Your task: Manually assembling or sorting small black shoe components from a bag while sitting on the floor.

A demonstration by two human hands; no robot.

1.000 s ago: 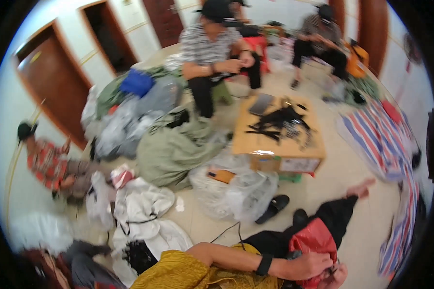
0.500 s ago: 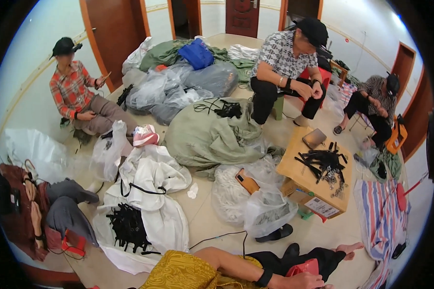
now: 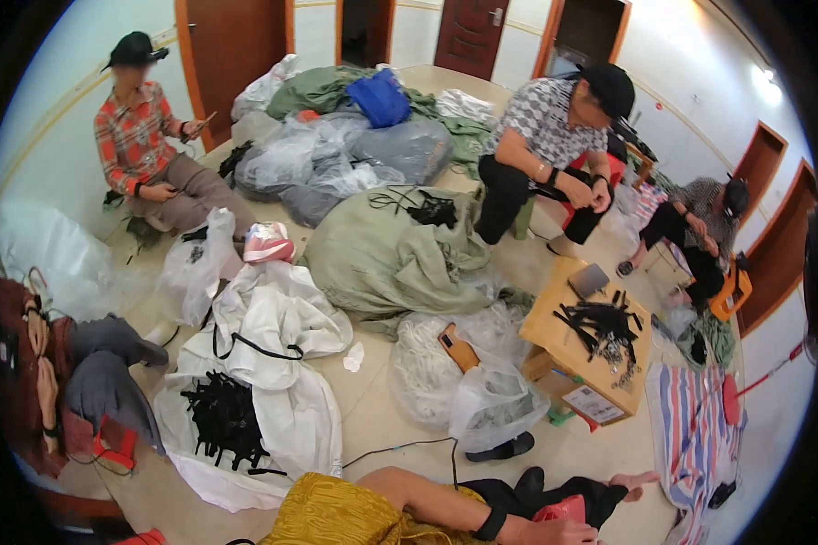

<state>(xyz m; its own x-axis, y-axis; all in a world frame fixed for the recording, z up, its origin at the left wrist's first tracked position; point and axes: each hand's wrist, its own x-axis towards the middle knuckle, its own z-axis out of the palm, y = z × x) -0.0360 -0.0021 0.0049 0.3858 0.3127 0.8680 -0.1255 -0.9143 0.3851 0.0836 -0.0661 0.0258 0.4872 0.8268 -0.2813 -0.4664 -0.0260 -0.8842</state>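
My left arm comes in from the lower edge in a yellow patterned sleeve, with a black band at the wrist. At the bottom of the picture my left hand (image 3: 556, 531) is closed, its fingers curled together and partly cut off by the edge. What it holds, if anything, cannot be made out. A red piece of plastic or cloth (image 3: 562, 510) lies just beyond it, on my black trousers (image 3: 504, 498). My right hand is out of the picture. Ahead, black straps (image 3: 600, 322) and small metal clasps (image 3: 616, 352) lie on a cardboard box (image 3: 541, 331).
A white sack (image 3: 314, 445) bears a pile of black straps (image 3: 223, 418). Beyond are a green cloth bundle (image 3: 382, 263), clear plastic bags (image 3: 423, 363) and an orange phone (image 3: 459, 348). Several people sit around. A striped sheet (image 3: 691, 436) lies right; a cable (image 3: 400, 446) crosses the floor.
The view has turned slightly, shifting the box and striped sheet left. My left hand sits lower and a little farther left in the picture, with its fingers still curled.
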